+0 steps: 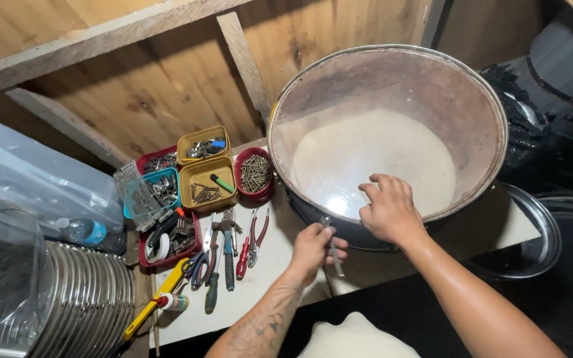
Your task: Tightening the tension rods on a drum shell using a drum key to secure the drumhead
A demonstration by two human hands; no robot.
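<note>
The left hand [313, 248] is closed around a thin metal tool [332, 246], a drum key or small driver by the look of it, its tip set against the rim of the big drum [339, 86], while the right hand [387, 211] rests flat and half open on the translucent drumhead [373, 159], fingers spread and holding nothing, as if steadying it. The drum sits tilted on the pale worktable [266, 272], leaning back toward the wooden wall [154, 86]. The head looks already seated under its metal hoop, so I would judge the fitting done and the tightening around the rim still under way; how many points are finished I cannot tell, since the lugs are hidden below the rim. To the left lie pliers [253, 235] with red handles, other hand tools, and small red and yellow trays of screws [254, 172]. Further left is a stack of metal hoops [87, 298] and a water bottle [84, 232], both partly cut off. The dark shapes at the right edge are hard to make out.
</note>
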